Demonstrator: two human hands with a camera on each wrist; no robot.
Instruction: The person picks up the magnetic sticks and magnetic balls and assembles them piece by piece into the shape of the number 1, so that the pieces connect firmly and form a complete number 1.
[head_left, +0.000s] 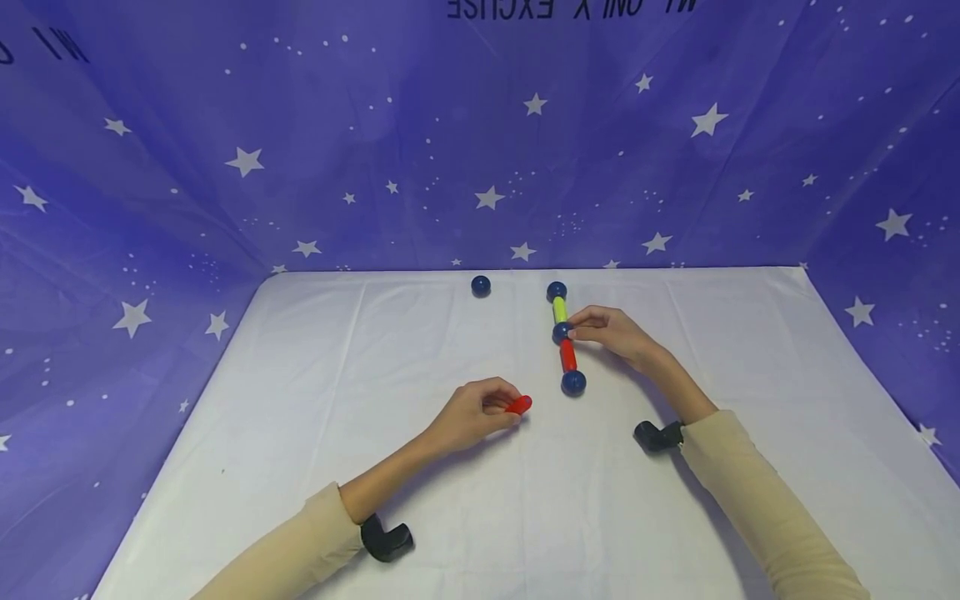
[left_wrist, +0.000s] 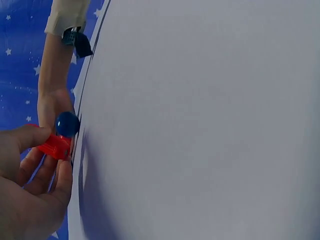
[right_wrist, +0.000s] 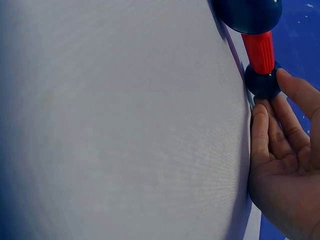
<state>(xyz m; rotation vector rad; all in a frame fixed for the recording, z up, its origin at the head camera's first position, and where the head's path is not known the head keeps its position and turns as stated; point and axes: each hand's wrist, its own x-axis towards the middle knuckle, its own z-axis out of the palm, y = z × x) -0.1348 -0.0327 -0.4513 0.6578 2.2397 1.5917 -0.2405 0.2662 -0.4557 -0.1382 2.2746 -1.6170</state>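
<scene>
My left hand pinches a loose red rod between thumb and fingers, to the left of a joined chain of balls and rods. The thumb and fingers of my right hand hold the chain's middle blue ball. From that ball a yellow-green rod runs back to the far blue ball. A second red rod runs forward to the near blue ball. In the right wrist view, this red rod meets the held ball.
A single blue ball lies near the table's back edge, left of the chain. White cloth covers the table. Purple starred fabric rises behind it and at both sides. Black devices are worn at both wrists.
</scene>
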